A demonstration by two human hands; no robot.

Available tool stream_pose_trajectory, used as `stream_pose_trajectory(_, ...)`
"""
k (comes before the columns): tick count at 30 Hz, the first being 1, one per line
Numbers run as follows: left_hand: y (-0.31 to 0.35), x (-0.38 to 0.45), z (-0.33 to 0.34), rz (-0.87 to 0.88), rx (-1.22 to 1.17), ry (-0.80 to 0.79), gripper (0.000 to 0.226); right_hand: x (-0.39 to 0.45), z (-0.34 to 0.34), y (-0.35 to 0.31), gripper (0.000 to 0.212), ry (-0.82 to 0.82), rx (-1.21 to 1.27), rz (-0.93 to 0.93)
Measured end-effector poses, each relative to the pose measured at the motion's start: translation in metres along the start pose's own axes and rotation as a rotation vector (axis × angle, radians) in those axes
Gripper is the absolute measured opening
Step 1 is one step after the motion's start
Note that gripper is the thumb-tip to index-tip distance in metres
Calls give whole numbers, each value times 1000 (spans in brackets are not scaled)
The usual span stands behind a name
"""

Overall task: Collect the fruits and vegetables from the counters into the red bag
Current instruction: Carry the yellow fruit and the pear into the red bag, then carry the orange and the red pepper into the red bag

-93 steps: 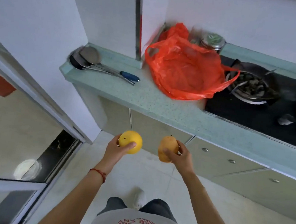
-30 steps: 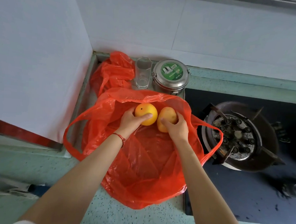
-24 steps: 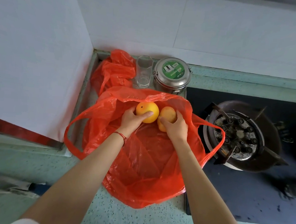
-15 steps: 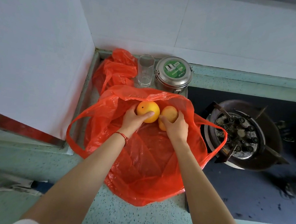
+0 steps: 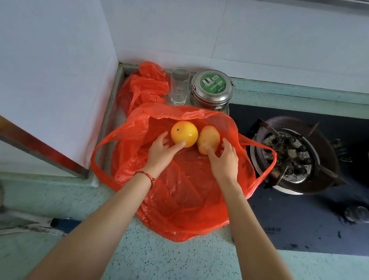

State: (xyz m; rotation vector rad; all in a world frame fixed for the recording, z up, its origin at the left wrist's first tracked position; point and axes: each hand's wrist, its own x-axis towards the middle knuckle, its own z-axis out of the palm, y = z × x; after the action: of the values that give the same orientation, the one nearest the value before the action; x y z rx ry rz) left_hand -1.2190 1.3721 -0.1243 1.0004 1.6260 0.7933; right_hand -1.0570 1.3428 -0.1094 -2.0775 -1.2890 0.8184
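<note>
The red bag (image 5: 182, 194) lies open on the green counter (image 5: 159, 265), its mouth spread wide. Inside it, near the far rim, a round orange (image 5: 183, 132) and a yellow-brown potato (image 5: 208, 139) rest side by side on the plastic. My left hand (image 5: 159, 152) sits just below the orange, fingers apart, thumb tip still touching it. My right hand (image 5: 223, 162) is below the potato with spread fingers, only the tips against its near edge.
Behind the bag stand a second crumpled red bag (image 5: 146, 84), a clear glass (image 5: 179, 86) and a steel tin with a green lid (image 5: 212, 89). A gas burner (image 5: 291, 156) on a black hob lies right of the bag. A blue-handled utensil (image 5: 62, 222) lies lower left.
I walked up to the counter with a fruit in each hand and lowered both into the bag. In the last half second my fingers loosened and slid back off the orange and potato.
</note>
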Motion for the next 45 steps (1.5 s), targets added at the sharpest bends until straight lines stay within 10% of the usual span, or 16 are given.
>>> stream_pose_trajectory(17, -28, -83, 1, 732, 845, -151, 61, -114, -38, 62, 56, 182, -405, -112)
stream_pose_trajectory(45, -66, -336, 213, 1347, 1002, -860, 62, -397, -169, 262, 52, 782, -316, 485)
